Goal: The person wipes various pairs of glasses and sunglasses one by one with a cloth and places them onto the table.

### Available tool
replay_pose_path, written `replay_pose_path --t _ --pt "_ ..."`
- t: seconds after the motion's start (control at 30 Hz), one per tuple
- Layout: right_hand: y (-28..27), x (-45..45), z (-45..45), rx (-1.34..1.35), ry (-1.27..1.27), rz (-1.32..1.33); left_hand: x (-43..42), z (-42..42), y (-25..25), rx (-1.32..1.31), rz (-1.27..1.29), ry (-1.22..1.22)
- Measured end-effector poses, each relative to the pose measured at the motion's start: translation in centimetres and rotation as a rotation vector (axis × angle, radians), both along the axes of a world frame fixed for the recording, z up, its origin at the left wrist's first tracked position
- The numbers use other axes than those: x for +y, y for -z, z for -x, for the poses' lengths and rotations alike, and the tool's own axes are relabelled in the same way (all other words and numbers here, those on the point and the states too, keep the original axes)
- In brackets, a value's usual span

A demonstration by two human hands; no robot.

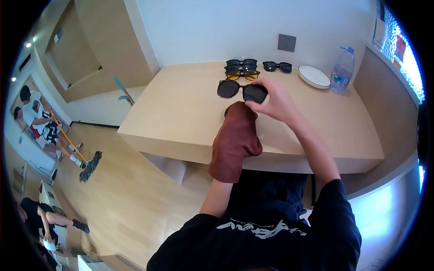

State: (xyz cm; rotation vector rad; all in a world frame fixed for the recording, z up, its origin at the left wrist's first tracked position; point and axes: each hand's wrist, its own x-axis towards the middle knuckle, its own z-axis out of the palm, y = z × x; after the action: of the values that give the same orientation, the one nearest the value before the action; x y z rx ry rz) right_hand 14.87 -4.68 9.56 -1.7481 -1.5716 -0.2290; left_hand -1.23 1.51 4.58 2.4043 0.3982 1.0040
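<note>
My right hand (273, 101) grips a pair of dark sunglasses (229, 89) by the lens on its side, above the wooden desk (181, 99). A brown-red cloth (235, 135) covers my left hand, whose fingers are hidden inside it; only the wrist and forearm show below. The cloth's upper end is just under the sunglasses. Behind them on the desk lie several other glasses: dark pairs (241, 62), a yellow-lensed pair (242, 76) and, to the right, another dark pair (277, 67).
A white oval dish (314, 77) and a large water bottle (343, 71) stand at the back right, beside a low partition (386, 86). A wall socket (286, 43) is above the desk. At far left, a person (38, 113) holds a mop (90, 167); another person sits below.
</note>
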Motion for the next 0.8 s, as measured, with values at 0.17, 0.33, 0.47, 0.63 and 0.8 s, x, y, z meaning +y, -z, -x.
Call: replay_pose_path --t 0.17,0.33,0.47,0.63,0.8 --pt "2.5 -4.9 4.5 0.077 -0.049 0.049 -1.4 1.0 0.6 -0.216 0.52 0.295" --pt "4.0 -5.9 5.8 0.067 -0.081 -0.153 -2.1 2.0 -0.6 -0.259 0.705 0.458" --pt "3.7 -6.5 6.2 -0.11 -0.067 -0.289 -1.4 1.8 -0.1 -0.167 0.604 0.374" --pt "2.3 -9.0 6.1 -0.033 -0.045 -0.307 2.7 4.3 4.8 -0.06 0.453 0.134" --pt "2.4 -10.3 4.8 -0.107 -0.118 -0.335 0.0 4.3 1.9 -0.44 0.931 0.27"
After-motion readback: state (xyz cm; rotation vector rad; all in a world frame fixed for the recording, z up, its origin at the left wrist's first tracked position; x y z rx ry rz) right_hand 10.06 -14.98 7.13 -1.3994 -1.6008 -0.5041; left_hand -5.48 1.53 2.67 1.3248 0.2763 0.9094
